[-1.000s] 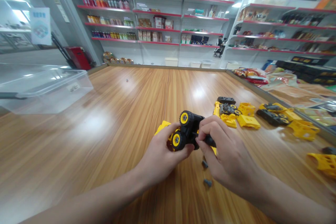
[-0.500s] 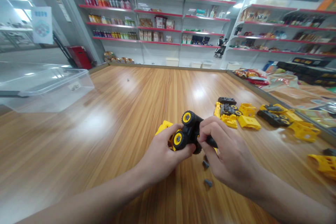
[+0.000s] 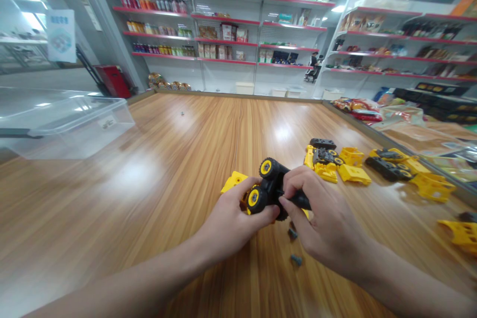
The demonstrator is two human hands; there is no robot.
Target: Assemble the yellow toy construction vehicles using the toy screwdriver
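Left hand [image 3: 233, 221] – fingers wrapping round, gripping yellow-black toy vehicle [image 3: 269, 183] above wooden table [image 3: 112, 218]; right hand [image 3: 324, 221] – fingers curling, clutching black tool handle [image 3: 300, 200] against vehicle; grey screws [image 3: 293, 233] lying just below.

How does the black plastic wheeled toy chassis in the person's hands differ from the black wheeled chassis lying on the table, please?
The held chassis sits in the left hand, beside the right hand and its black handle; the table chassis rests untouched. The held one is tilted, wheels upward; the table one lies flat. Both have black tyres with yellow hubs.
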